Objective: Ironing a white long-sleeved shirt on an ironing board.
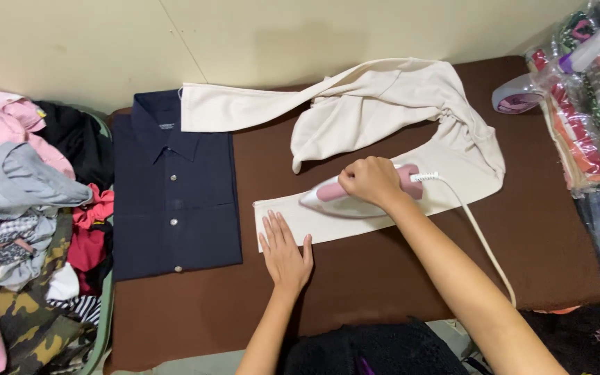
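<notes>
Fingers of the right hand [371,182] are wrapped round the iron [355,196], hiding its handle, on the cream garment [397,118]. Nearer the garment's hem, the left hand [285,248] is pressed flat, holding nothing.

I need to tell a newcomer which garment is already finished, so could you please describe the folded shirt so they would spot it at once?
Start at the brown ironing surface that fills the middle of the view. At its left end, beside the heap of mixed clothes, lies the shirt. It is dark navy, neatly folded into a rectangle with collar and pale buttons showing, unlike the cream garment spread out beside it.
</notes>
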